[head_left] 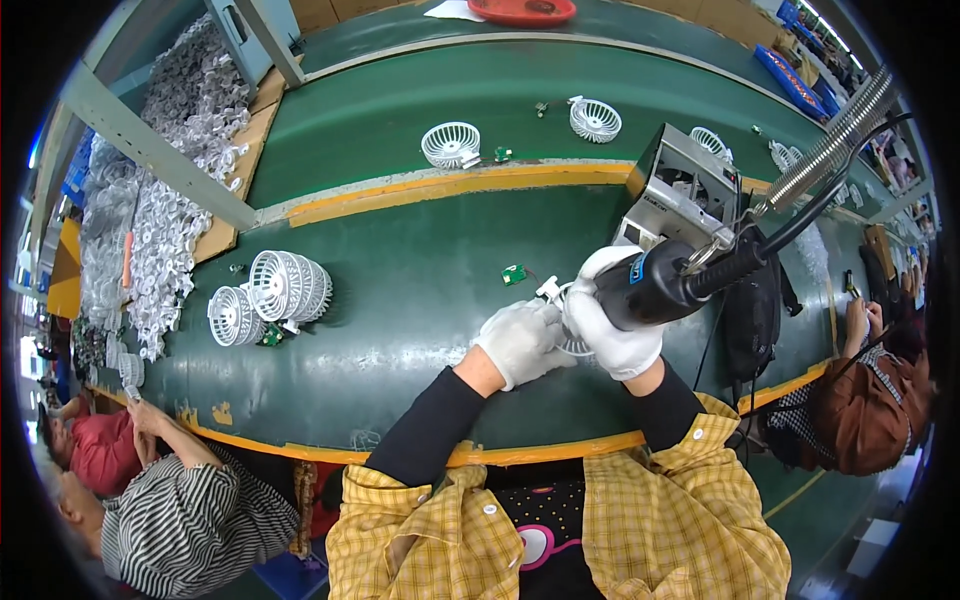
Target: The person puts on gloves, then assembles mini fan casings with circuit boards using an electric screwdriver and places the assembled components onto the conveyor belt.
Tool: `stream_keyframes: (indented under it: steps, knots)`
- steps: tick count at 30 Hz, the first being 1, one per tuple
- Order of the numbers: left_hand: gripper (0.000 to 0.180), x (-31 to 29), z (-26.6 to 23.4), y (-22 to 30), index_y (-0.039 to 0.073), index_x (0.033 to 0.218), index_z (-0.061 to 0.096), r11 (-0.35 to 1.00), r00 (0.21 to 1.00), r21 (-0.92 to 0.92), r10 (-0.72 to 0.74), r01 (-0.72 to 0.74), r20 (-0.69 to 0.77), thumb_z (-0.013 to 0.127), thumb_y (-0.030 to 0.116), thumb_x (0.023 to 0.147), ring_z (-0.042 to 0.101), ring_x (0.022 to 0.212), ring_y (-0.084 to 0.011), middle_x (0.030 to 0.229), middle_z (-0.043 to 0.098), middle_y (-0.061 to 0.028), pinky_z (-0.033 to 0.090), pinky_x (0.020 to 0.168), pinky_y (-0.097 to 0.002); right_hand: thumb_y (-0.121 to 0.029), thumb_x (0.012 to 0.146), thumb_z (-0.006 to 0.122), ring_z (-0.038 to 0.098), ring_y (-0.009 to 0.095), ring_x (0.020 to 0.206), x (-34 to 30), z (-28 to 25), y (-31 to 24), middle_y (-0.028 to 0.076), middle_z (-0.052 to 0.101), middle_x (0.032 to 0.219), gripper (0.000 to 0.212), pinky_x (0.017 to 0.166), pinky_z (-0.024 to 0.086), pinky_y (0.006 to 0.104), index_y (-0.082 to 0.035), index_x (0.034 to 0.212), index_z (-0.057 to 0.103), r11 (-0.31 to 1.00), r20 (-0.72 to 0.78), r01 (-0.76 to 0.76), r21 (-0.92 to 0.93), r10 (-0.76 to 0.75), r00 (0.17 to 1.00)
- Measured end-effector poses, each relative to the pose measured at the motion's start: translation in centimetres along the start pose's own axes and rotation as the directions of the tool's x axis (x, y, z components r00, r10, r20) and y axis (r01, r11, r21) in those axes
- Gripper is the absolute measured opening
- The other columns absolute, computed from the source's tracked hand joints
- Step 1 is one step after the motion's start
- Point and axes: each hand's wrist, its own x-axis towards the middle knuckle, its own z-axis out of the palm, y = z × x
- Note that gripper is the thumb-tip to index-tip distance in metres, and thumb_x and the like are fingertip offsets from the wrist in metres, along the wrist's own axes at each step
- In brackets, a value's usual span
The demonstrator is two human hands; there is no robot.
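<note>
My left hand (pixel 522 343), in a white glove, is closed on a white plastic fan cage (pixel 576 348) and steadies it on the green table. In my right hand (pixel 612 325), also gloved, is a black electric screwdriver (pixel 655 285), held over the cage. The hands hide most of the cage and the screwdriver's tip. Just beyond them lies a small green circuit board (pixel 514 274) with a thin wire. A metal box with an open front (pixel 690 185), apparently a screw feeder, stands beyond my right hand.
Stacked white cages (pixel 290 287) stand left. Across a raised yellow-edged strip (pixel 460 184), a green belt (pixel 370 110) carries more cages (pixel 451 146) and boards. A coiled spring (pixel 835 135) and cable run up right from the screwdriver. White parts (pixel 165 240) heap far left. People sit both sides.
</note>
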Motion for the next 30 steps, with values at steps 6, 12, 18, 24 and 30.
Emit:
stream_keyframes:
  steps: [6,12,18,24,30]
  knots:
    - [0.03,-0.1,0.0,-0.2,0.006,0.072,0.066,0.999,0.999,-0.006,0.033,-0.033,-0.027,0.071,0.034,0.066,0.058,0.079,-0.0268,0.081,0.059,-0.0076,0.047,0.072,-0.0374,0.001,0.067,0.073,0.057,0.008,0.066,0.5,0.2,1.0,0.001,0.059,0.073,0.026,0.063,0.048,0.0243,-0.002,0.088,0.058,0.995,-0.006,0.077,-0.06,-0.078,0.997]
    - [0.03,-0.4,0.3,-0.4,0.006,0.07,0.065,1.0,1.0,0.004,0.007,-0.007,-0.026,0.071,0.034,0.066,0.058,0.079,-0.0267,0.079,0.058,-0.0076,0.047,0.07,-0.0374,-0.001,0.068,0.073,0.057,0.008,0.065,0.4,-0.2,1.8,0.002,0.06,0.072,0.023,0.062,0.048,0.0245,-0.001,0.086,0.059,0.986,0.066,0.081,-0.146,-0.072,0.995]
    - [0.03,-0.2,0.4,-0.6,0.006,0.072,0.065,0.997,0.997,0.031,0.075,-0.074,-0.028,0.071,0.035,0.065,0.058,0.078,-0.0264,0.077,0.057,-0.0071,0.047,0.07,-0.0373,0.014,0.075,0.053,0.053,0.014,0.052,0.4,-1.1,1.4,0.007,0.053,0.072,0.029,0.05,0.045,0.0276,-0.003,0.098,0.047,0.992,0.062,0.123,-0.017,-0.122,0.991]
    - [0.029,-0.1,-0.7,0.1,0.01,0.078,0.065,0.998,0.998,0.027,0.057,-0.058,0.036,0.074,0.035,0.067,0.059,0.076,-0.0257,0.082,0.058,-0.0057,0.048,0.068,-0.0367,0.003,0.08,0.044,0.043,0.016,0.04,3.2,-2.4,-5.4,0.007,0.046,0.057,0.013,0.042,0.043,0.03,0.005,0.093,0.043,0.907,-0.046,0.417,-0.067,-0.42,0.906]
    - [0.026,-0.1,-0.4,0.2,0.01,0.072,0.062,0.998,0.998,0.044,0.039,-0.041,0.042,0.073,0.034,0.069,0.057,0.073,-0.0263,0.078,0.056,-0.0057,0.046,0.066,-0.0376,0.0,0.084,0.054,0.053,0.014,0.055,8.7,-6.3,-7.2,0.005,0.053,0.069,0.019,0.058,0.045,0.0252,0.003,0.102,0.05,0.626,-0.325,0.625,-0.467,-0.778,0.537]
